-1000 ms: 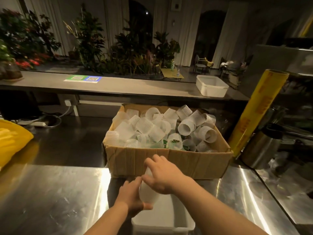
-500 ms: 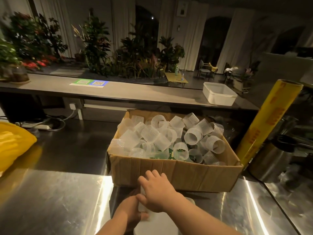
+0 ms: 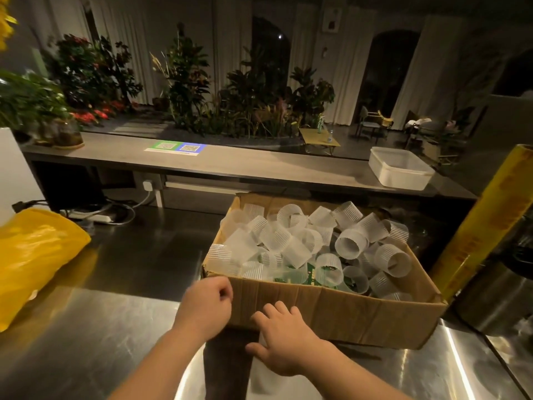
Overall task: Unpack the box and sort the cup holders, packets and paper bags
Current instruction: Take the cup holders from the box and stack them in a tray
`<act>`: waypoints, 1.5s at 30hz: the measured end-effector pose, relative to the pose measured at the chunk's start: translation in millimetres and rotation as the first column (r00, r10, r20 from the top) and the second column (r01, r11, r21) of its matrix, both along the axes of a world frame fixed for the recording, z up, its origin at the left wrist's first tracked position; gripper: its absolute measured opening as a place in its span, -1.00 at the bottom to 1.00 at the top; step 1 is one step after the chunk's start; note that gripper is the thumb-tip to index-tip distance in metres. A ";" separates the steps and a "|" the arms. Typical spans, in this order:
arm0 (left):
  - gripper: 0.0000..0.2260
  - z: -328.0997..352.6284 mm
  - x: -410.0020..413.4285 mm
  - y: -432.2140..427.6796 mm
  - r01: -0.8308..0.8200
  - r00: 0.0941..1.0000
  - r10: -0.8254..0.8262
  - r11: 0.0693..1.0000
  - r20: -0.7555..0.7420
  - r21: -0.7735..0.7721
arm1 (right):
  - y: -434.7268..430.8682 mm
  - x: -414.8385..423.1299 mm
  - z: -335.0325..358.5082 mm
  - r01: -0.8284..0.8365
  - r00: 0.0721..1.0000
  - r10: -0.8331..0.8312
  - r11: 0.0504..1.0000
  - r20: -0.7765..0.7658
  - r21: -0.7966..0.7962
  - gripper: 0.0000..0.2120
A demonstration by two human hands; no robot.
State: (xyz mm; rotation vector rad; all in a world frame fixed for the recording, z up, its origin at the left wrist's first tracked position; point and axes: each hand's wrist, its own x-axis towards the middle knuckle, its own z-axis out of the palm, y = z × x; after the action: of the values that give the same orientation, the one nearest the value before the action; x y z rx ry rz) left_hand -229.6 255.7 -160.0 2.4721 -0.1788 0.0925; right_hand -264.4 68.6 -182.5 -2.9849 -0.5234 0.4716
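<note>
The cardboard box (image 3: 331,310), just beyond both hands, is full of clear ribbed cup holders (image 3: 291,243). The left hand (image 3: 206,306) is curled at its corner, holding nothing. The right hand (image 3: 284,339) lies spread on something white (image 3: 265,382).

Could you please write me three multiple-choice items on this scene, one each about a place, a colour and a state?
1. Where does the tub stand?
A. on the floor
B. on the back counter
C. on a stool

2. What colour is the bag at the left?
A. yellow
B. blue
C. red

3. How is the box?
A. taped shut
B. open and empty
C. open, full of cup holders

Answers: 1 B, the tub sits at the counter's right end; 2 A, the bag is plainly yellow; 3 C, cup holders heap up to the open rim.
</note>
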 end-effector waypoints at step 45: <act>-0.52 17.7 105.4 -49.0 -0.244 0.933 -0.247 0.096 -0.261 -0.965 | -18.2 106.9 39.4 0.418 0.816 -0.095 -0.586 -0.571 0.694 -0.46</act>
State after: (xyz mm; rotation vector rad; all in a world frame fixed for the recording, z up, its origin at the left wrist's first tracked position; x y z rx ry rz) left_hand -124.2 206.7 -142.3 0.9686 0.0692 -0.2108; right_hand -157.5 50.4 -143.1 -0.9023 0.1624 0.0147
